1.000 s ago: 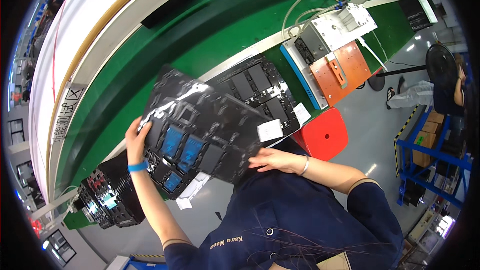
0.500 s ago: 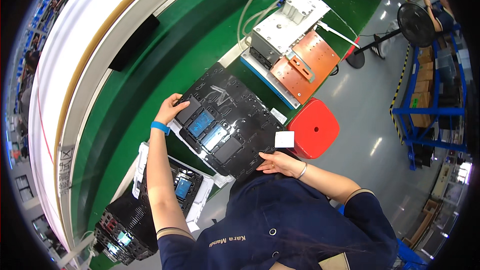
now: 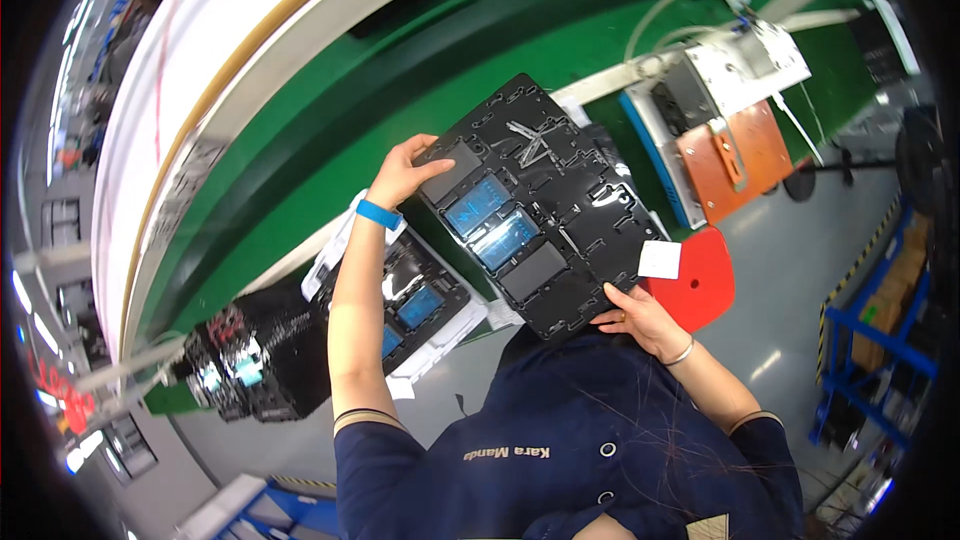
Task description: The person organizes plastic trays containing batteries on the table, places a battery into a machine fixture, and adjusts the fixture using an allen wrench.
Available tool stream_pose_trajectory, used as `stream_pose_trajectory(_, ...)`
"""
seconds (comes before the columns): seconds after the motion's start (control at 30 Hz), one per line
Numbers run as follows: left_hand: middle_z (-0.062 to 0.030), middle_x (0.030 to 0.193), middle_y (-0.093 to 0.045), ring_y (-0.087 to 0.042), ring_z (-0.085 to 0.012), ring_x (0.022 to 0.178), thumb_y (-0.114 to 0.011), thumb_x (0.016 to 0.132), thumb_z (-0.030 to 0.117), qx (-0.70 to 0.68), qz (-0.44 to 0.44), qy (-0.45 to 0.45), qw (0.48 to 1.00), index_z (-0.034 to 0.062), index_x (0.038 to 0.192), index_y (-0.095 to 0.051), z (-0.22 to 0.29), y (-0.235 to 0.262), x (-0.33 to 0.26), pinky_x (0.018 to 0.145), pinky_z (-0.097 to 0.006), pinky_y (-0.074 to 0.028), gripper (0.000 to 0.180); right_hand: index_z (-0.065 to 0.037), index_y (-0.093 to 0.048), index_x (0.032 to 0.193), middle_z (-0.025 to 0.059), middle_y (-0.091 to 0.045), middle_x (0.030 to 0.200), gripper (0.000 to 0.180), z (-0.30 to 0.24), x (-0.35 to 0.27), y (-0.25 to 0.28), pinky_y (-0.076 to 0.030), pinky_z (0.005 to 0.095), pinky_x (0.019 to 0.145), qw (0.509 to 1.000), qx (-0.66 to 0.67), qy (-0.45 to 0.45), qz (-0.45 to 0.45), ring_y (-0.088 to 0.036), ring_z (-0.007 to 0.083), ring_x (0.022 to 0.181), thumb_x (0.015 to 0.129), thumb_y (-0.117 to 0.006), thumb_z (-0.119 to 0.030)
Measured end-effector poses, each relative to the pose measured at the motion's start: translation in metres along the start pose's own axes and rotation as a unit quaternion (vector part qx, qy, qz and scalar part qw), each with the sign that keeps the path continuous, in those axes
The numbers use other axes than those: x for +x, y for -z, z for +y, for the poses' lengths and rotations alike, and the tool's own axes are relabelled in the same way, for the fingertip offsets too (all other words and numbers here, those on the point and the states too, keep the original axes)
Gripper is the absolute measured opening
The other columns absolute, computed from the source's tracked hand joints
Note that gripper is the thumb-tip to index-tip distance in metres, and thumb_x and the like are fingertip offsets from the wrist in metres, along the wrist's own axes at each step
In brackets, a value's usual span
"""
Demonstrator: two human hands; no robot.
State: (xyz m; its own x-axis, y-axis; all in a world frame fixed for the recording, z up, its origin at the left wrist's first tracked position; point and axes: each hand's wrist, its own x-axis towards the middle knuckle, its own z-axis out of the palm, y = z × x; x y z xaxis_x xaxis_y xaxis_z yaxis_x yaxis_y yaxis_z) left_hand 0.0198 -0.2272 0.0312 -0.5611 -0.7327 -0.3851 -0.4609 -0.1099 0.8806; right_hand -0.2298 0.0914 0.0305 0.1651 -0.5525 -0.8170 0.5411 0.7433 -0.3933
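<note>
A black moulded plastic tray (image 3: 600, 250) lies tilted across the middle in front of me, held by both hands. My left hand (image 3: 405, 170) grips its far left edge, thumb on top next to a dark grey rectangular piece (image 3: 450, 168). My right hand (image 3: 642, 322) pinches the near right corner, with the thumb above and the fingers partly hidden below. Along the tray's left side sit two blue-filmed rectangular pieces, one a blue panel (image 3: 478, 204) and the other a shinier panel (image 3: 503, 238). A second dark grey piece (image 3: 533, 272) lies nearer me.
Left of my legs, a white foam box (image 3: 450, 328) holds another black tray with a blue panel (image 3: 420, 308). Beyond it is a stack of black trays (image 3: 285, 345). To the right stand a red stool (image 3: 705, 285) and a white machine with an orange plate (image 3: 755, 130).
My view has swung, so the bench, machine and stool sit differently in the picture. The tray and both hands appear farther right, and both hands keep their hold.
</note>
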Motion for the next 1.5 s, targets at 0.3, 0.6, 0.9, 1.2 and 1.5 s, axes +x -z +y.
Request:
stream_pose_trajectory(0.3, -0.0063, 0.102, -0.061, -0.054, -0.0111, 0.092, -0.064, 0.079, 0.005, -0.023, 0.328, -0.003, 0.945, -0.004, 0.108, -0.055, -0.042, 0.071, -0.201, 0.083, -0.024, -0.042, 0.032, -0.005, -0.052, 0.113, 0.0026, -0.061, 0.097, 0.039, -0.06, 0.055, -0.091, -0.045, 0.0224, 0.067, 0.95, -0.256, 0.085, -0.155, -0.059, 0.0107, 0.082, 0.087, -0.056, -0.034)
stream_pose_trajectory(0.6, -0.0061, 0.106, -0.058, -0.053, -0.0134, 0.094, -0.063, 0.081, 0.008, -0.166, 0.569, 0.075, 0.802, -0.002, 0.112, -0.053, -0.178, 0.012, -0.372, 0.086, -0.026, -0.041, 0.034, 0.003, -0.049, 0.097, 0.0226, -0.061, 0.088, 0.049, -0.018, 0.139, -0.185, -0.046, 0.042, 0.071, 0.815, -0.491, 0.288, -0.109, -0.058, 0.0389, 0.084, 0.078, -0.063, -0.041)
stream_pose_trajectory(0.9, -0.0028, 0.098, -0.061, -0.055, -0.0088, 0.085, -0.061, 0.084, 0.011, -0.179, 0.555, 0.097, 0.806, 0.0009, 0.109, -0.057, -0.235, 0.005, -0.38, 0.078, -0.022, -0.044, 0.027, 0.005, -0.045, 0.102, 0.0229, -0.061, 0.082, 0.05, 0.02, 0.161, -0.194, -0.046, 0.0432, 0.07, 0.82, -0.484, 0.294, -0.083, -0.059, 0.0385, 0.081, 0.079, -0.062, -0.036)
stream_pose_trajectory(1.2, -0.0009, 0.098, -0.06, -0.057, -0.0092, 0.082, -0.059, 0.086, 0.014, -0.229, 0.528, 0.133, 0.807, 0.0064, 0.111, -0.055, -0.236, 0.011, -0.371, 0.073, -0.025, -0.049, 0.027, 0.006, -0.043, 0.107, 0.0235, -0.047, 0.105, 0.06, 0.005, 0.153, -0.199, -0.047, 0.042, 0.078, 0.815, -0.527, 0.24, -0.033, -0.054, 0.0394, 0.094, 0.077, -0.063, -0.042)
stream_pose_trajectory(1.5, -0.021, 0.121, -0.05, -0.049, -0.032, 0.109, -0.061, 0.083, 0.032, 0.344, 0.52, 0.171, 0.763, 0.0055, 0.129, -0.041, -0.21, 0.034, -0.37, 0.093, -0.04, -0.037, 0.057, -0.006, -0.044, 0.12, 0.0159, -0.046, 0.11, 0.055, 0.002, 0.083, -0.123, -0.044, 0.039, 0.082, 0.78, -0.5, 0.357, -0.116, -0.051, 0.0339, 0.1, 0.079, -0.062, -0.038)
